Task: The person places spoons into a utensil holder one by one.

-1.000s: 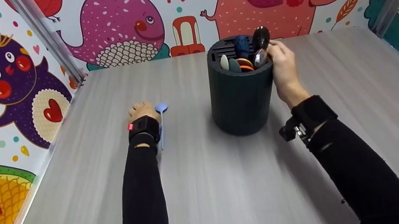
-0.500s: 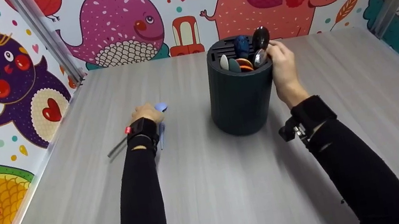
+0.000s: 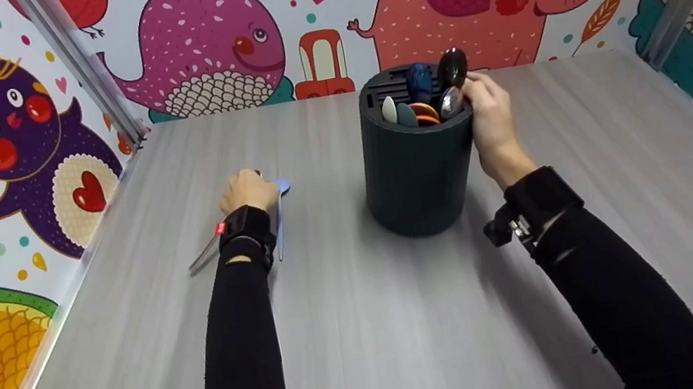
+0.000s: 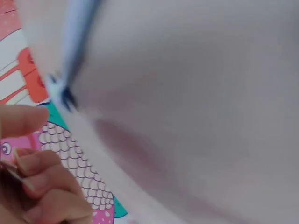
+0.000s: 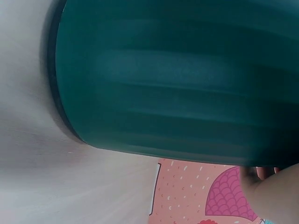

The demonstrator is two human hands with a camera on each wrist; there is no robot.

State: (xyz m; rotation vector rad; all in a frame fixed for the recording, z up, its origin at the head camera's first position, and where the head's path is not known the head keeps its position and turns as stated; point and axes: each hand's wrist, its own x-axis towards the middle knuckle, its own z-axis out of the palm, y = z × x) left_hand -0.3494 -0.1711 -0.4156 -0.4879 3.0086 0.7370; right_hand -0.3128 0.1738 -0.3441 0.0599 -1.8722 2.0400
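Observation:
In the head view my left hand (image 3: pixel 246 192) holds a thin metal utensil (image 3: pixel 205 251). Its handle sticks out at the lower left of the wrist, and its other end is mostly hidden by the hand. Curled fingers (image 4: pixel 56 189) show around a thin silvery edge in the left wrist view. Right beside this hand a light-blue fork (image 3: pixel 280 224) lies on the table; its pronged end (image 4: pixel 67 95) looks blurred. My right hand (image 3: pixel 492 122) grips the upper right side of a dark green utensil holder (image 3: pixel 421 174), which stands upright; the fingertips are partly hidden.
Slots cover the back of the holder's top. A black spoon (image 3: pixel 452 67), a silver spoon (image 3: pixel 450 103), a dark blue utensil (image 3: pixel 419 80) and several others stand in it. Patterned panels (image 3: pixel 205 41) border the grey table (image 3: pixel 371 333) at the back and sides.
The metal utensil's handle, not visible one second ago, now shows at the left wrist. My left hand has shifted slightly left and tilted. The right hand and the holder stay in place.

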